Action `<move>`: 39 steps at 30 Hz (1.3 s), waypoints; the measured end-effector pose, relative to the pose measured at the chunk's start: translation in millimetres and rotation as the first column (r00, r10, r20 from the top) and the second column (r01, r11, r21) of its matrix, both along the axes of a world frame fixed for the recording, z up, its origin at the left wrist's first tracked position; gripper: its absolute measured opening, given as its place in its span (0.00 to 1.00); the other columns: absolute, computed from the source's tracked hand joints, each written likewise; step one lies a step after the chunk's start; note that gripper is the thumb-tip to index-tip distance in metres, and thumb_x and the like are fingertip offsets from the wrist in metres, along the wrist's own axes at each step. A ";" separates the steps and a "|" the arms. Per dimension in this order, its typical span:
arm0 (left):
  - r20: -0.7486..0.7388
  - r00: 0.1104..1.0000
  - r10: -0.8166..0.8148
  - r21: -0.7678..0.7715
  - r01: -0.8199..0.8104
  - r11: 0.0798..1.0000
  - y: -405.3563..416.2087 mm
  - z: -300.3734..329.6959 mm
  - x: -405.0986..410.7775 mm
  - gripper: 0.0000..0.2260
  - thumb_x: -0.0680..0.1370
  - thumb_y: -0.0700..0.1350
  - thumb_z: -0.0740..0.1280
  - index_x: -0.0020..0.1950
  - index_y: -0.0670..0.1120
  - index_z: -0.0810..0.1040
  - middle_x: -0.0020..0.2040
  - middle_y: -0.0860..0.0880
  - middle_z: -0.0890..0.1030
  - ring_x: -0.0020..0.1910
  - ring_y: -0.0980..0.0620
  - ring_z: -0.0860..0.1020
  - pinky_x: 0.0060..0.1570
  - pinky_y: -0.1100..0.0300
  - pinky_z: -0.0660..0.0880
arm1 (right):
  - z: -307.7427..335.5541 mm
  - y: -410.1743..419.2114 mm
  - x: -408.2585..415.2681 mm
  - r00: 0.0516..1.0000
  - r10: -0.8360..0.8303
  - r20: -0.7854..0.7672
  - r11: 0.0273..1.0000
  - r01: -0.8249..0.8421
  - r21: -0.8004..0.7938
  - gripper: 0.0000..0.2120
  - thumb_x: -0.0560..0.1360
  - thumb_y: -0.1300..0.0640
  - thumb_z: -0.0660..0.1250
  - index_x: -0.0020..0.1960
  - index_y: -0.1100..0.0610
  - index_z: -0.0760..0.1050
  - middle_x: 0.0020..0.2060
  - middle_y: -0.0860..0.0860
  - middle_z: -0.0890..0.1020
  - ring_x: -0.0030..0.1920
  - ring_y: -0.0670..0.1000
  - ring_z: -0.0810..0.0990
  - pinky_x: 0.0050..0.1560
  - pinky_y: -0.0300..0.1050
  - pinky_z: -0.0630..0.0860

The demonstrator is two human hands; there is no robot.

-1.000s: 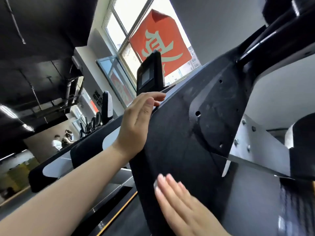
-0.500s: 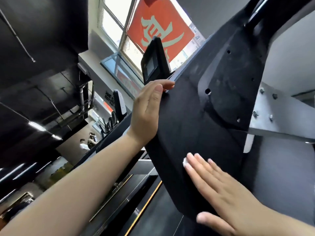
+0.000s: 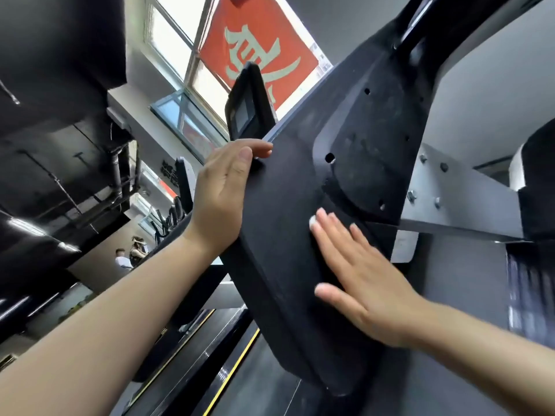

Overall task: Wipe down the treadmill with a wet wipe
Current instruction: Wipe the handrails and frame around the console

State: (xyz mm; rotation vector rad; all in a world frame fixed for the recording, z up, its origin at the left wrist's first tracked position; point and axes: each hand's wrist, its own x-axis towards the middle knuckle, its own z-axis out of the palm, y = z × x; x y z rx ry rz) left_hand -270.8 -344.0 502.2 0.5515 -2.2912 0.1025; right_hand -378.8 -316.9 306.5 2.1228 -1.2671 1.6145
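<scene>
1. The view looks steeply upward along the underside of a treadmill's black console panel [image 3: 288,235], which runs from the near centre up toward the far right.
2. The right hand [image 3: 360,283] lies flat against this panel; its grip is spread, with the fingers straight and side by side and the thumb stuck out to the left.
3. A small white piece, the wet wipe [image 3: 312,220], peeks out past the fingertips [image 3: 322,216] and is pressed between hand and panel; most of it is hidden under the palm.
4. The left hand [image 3: 223,193] is on the left edge of the same panel, fingers straight and together, their tips wrapping slightly over the upper edge, thumb along the side; it holds nothing else.
5. Just right of the right hand, a raised black mounting plate [image 3: 369,145] with several screw holes sits on the panel.
6. A grey metal bracket [image 3: 459,199] with bolts extends to the right from under that plate.
7. A dark display unit [image 3: 249,106] stands beyond the left hand's fingertips.
8. Far behind it, a red banner [image 3: 258,46] with pale characters hangs at a bright window [image 3: 171,34].
9. At the near bottom, a dark running belt with a yellow stripe [image 3: 234,370] is visible.
10. Far left, two people [image 3: 129,253] are small in the background among other machines.
</scene>
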 end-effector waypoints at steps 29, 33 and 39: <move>0.025 0.997 0.068 -0.039 -0.067 0.997 5.8 1.1 -1.7 0.12 0.78 0.53 0.53 0.48 0.57 0.77 0.47 0.57 0.80 0.53 0.54 0.76 0.61 0.46 0.69 | -64.3 19.3 32.5 0.995 -0.011 -0.095 0.995 0.002 -0.096 0.33 0.81 0.40 0.41 0.77 0.61 0.42 0.77 0.56 0.45 0.77 0.53 0.47 0.75 0.45 0.47; 0.027 0.997 0.073 -0.031 -0.072 0.997 6.7 1.4 -1.0 0.13 0.78 0.53 0.53 0.48 0.56 0.77 0.48 0.56 0.80 0.54 0.50 0.76 0.60 0.45 0.69 | -5.8 -16.1 -3.0 0.969 0.031 0.244 0.989 -0.066 0.134 0.40 0.72 0.28 0.30 0.73 0.54 0.33 0.74 0.47 0.34 0.73 0.41 0.31 0.70 0.34 0.31; 0.018 0.998 0.064 -0.050 -0.063 0.997 1.7 1.0 1.2 0.12 0.78 0.53 0.53 0.47 0.57 0.77 0.45 0.59 0.80 0.54 0.53 0.76 0.60 0.52 0.69 | -22.7 24.1 33.5 0.988 0.034 -0.154 0.992 -0.052 -0.112 0.35 0.80 0.37 0.41 0.77 0.61 0.44 0.76 0.58 0.50 0.76 0.55 0.46 0.75 0.47 0.45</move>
